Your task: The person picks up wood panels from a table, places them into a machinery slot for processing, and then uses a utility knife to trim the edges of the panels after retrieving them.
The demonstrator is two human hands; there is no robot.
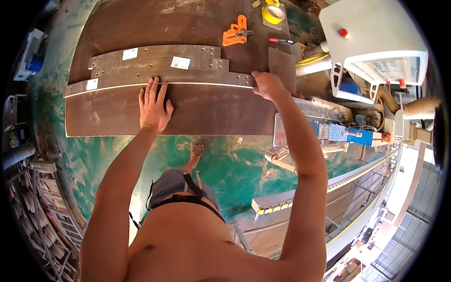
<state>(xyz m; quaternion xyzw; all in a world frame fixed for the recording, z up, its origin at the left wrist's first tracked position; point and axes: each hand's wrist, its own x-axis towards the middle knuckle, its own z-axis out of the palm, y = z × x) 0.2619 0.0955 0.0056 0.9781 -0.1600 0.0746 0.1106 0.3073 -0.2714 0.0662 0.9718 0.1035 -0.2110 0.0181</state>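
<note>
Several brown wood panels with drilled holes and white labels lie side by side on a dark brown tabletop. The nearest is the longest panel, with a pale front edge. My left hand rests flat, fingers stretched, its fingertips at that pale edge near the middle. At the panel's right end, my right hand is closed, with the thumb and fingers pinching the end corners. Behind the long panel, a middle panel and a shorter far panel lie against each other.
An orange tool, a red marker and a roll of yellow tape lie farther back. A white machine console with a red button stands at right, above blue machine parts. Stacked strips stand at lower left.
</note>
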